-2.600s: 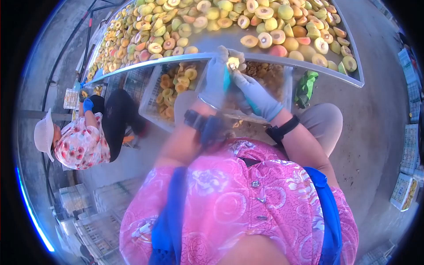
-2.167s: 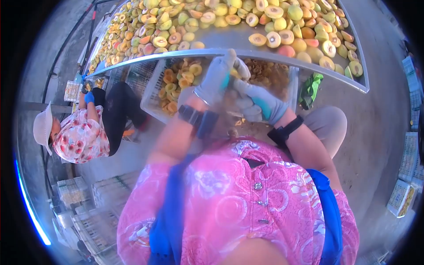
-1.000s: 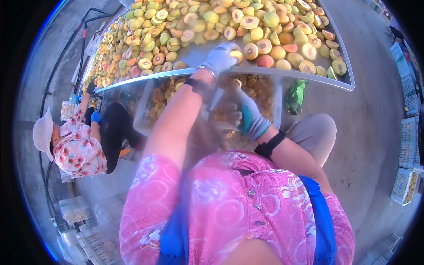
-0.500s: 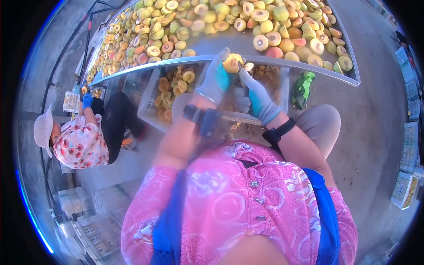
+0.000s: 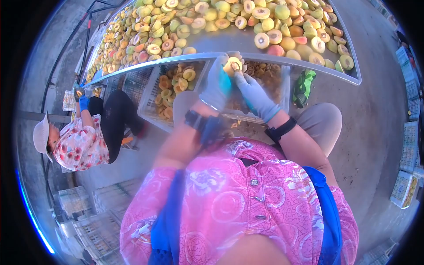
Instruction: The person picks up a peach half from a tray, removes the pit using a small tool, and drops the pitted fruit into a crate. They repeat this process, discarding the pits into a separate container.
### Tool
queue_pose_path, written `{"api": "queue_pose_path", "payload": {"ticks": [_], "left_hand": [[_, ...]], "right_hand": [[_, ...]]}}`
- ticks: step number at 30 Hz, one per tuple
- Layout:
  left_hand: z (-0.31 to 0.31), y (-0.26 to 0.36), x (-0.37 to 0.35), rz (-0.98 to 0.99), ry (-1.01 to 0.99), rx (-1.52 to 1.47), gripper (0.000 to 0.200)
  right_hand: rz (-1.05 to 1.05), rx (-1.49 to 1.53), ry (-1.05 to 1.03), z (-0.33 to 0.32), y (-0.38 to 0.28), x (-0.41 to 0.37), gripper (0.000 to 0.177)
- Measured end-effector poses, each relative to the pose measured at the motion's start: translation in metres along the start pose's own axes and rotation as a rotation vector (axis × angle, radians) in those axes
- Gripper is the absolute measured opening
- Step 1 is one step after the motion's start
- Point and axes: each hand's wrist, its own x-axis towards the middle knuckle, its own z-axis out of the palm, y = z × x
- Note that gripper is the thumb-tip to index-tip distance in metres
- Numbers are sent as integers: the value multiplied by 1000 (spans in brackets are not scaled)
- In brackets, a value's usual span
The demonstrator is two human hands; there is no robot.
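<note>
My left hand (image 5: 215, 86), in a grey and teal glove, is closed round a yellow peach half (image 5: 234, 63) just over the near rim of the metal table. The cut face of the peach is turned up, with its brownish centre showing. My right hand (image 5: 257, 96), gloved alike, has its fingers pinched together against the lower edge of that face. Whatever sits in this pinch is too small and hidden to name. Beyond the hands lies a heap of peach halves (image 5: 181, 31) on the table.
Below the rim stand a crate of peach halves (image 5: 142, 104) and a crate of brown pieces (image 5: 285, 90). A green bag (image 5: 304, 88) lies on the floor to their right. At the left a co-worker (image 5: 81, 145) sits at the same table, holding fruit. Stacked crates (image 5: 404, 190) line the right side.
The peach in my left hand has turned so its pale cut face shows. My right hand has moved slightly left, against it. A pale piece beside the fruit is no longer visible.
</note>
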Motion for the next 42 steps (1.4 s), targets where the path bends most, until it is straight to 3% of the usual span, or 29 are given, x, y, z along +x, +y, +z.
{"api": "queue_pose_path", "payload": {"ticks": [6,10,13,16,22,25,28,30,32,37,42], "left_hand": [[12,0,-8,137,62,261,36],[13,9,-11,8,61,182,37],[14,4,-7,31,40,94,36],[14,2,-3,89,22,11,35],[18,-1,-5,136,42,42,32],[18,-2,-11,201,51,155,32],[17,-1,-11,229,44,237,35],[19,4,-12,230,52,264,38],[24,18,-15,38,72,235,45],[17,26,-13,-10,7,362,59],[-1,29,-10,-50,-62,441,65]], "right_hand": [[-137,81,-96,-8,23,15,41],[-56,-85,-177,-19,14,11,40],[-40,-59,-145,-13,16,9,40],[-117,156,-57,-1,10,4,39],[-80,202,-43,-5,3,2,40],[83,42,-145,-11,2,4,41],[-97,68,-102,-5,8,6,44],[-63,-11,-164,-10,2,0,45],[20,-12,-219,-17,-1,1,44],[163,31,-304,-23,4,4,41],[351,461,-520,-14,-3,-5,36]]}}
